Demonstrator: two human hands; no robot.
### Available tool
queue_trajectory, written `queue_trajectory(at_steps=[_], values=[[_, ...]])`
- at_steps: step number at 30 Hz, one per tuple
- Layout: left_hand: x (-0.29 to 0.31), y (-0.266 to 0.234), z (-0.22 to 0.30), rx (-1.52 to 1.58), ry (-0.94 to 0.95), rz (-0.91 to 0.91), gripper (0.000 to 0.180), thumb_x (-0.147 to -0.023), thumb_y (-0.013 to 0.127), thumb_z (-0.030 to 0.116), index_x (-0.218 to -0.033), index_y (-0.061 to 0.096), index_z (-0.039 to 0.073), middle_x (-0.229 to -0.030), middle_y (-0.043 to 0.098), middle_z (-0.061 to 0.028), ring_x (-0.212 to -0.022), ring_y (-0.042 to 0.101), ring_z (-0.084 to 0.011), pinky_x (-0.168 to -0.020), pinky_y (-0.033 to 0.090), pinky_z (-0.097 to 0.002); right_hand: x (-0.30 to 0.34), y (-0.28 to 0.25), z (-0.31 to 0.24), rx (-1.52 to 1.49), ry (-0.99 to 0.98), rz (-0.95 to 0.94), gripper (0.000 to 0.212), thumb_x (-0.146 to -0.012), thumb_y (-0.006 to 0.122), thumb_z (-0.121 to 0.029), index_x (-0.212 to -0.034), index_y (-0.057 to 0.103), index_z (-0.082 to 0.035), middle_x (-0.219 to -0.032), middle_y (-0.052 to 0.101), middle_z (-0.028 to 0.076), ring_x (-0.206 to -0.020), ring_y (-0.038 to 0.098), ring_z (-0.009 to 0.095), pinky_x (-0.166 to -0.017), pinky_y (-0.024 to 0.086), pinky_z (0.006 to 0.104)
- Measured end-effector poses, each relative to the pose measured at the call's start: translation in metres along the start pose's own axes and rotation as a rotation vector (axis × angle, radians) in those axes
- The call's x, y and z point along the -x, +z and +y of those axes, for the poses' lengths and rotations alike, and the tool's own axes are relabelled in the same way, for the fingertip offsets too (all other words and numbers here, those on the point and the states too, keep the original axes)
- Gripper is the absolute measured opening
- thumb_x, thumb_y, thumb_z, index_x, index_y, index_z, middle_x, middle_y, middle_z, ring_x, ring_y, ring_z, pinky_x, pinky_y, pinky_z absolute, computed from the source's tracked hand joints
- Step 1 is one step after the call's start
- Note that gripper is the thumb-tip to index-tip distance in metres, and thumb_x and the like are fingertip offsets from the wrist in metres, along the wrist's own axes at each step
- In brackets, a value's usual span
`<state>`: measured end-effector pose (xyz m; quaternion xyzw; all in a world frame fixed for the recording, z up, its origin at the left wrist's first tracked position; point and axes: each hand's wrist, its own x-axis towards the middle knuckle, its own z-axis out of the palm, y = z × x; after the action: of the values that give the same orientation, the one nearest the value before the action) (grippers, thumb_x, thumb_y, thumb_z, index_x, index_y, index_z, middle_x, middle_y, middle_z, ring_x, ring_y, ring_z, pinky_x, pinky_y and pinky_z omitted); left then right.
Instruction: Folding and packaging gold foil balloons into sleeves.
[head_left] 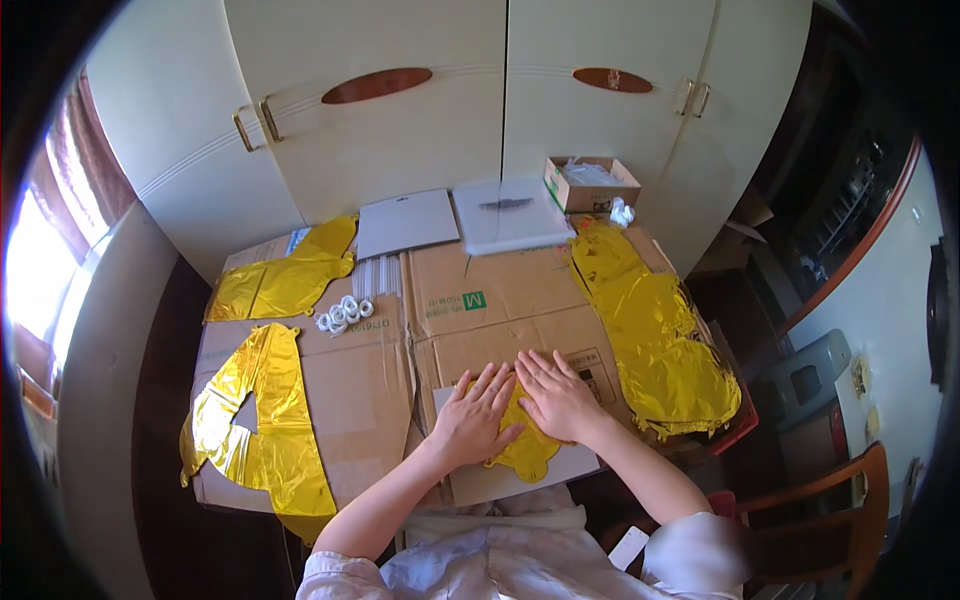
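Observation:
My left hand (472, 425) lies flat, fingers stretched out, on a flat gold foil balloon (528, 460). Pressed beside it on the same foil is my right hand (558, 402), also flat and with its fingers extended. The two hands' fingertips nearly meet at the far end of the balloon, and much of it is covered by them. Beneath it is a pale flat sheet (490, 487) near the table's front edge. To the right lies a pile of flat gold foil balloons (650, 330). Another foil balloon (285, 400), with a triangular opening, lies at the left.
Flattened cardboard (500, 330) covers the table. Farther left are more gold foil (290, 278), several small white rolls (338, 318) and thin white strips (377, 280). At the back stand a grey-white board (407, 224), a clear plastic packet (510, 225) and an open box (603, 195). A wooden chair (860, 500) is at right.

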<state>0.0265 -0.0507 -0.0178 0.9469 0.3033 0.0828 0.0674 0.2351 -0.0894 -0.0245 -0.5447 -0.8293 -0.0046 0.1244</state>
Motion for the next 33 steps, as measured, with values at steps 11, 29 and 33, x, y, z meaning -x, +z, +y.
queue_trajectory(at_steps=[11, 29, 33], values=[[0.027, -0.016, -0.022, -0.065, -0.107, -0.067, 0.080, -0.096, 0.040, 0.056, -0.148, 0.030, -0.004, -0.156, 0.029, -0.0187, -0.147, 0.023, -0.0295, -0.119, 0.016, -0.0499, 0.001, -0.007, 0.003, 0.051, 0.085, -0.111, 0.077, -0.097, 0.043, -0.051, -0.151, 0.025, 0.001, -0.158, 0.027, 0.016, -0.148, 0.022, 0.026, -0.120, 0.010, 0.0497], [-0.048, -0.003, -0.020, 0.081, 0.355, -0.032, 0.073, -0.101, 0.035, 0.051, -0.154, 0.018, 0.003, -0.159, 0.024, -0.0155, -0.148, 0.020, -0.0268, -0.121, 0.014, -0.0441, 0.003, -0.013, -0.001, 0.077, 0.178, -0.139, 0.094, -0.084, 0.057, -0.060, -0.150, 0.028, 0.001, -0.156, 0.027, 0.020, -0.149, 0.018, 0.030, -0.120, 0.008, 0.0559], [-0.047, -0.008, -0.015, -0.007, 0.362, -0.075, 0.074, -0.101, 0.032, 0.054, -0.153, 0.021, 0.003, -0.159, 0.024, -0.0145, -0.148, 0.020, -0.0261, -0.121, 0.014, -0.0466, 0.010, -0.021, 0.006, 0.136, 0.192, -0.151, 0.093, -0.087, 0.052, -0.063, -0.147, 0.031, 0.004, -0.156, 0.027, 0.020, -0.149, 0.017, 0.029, -0.119, 0.008, 0.0551]])
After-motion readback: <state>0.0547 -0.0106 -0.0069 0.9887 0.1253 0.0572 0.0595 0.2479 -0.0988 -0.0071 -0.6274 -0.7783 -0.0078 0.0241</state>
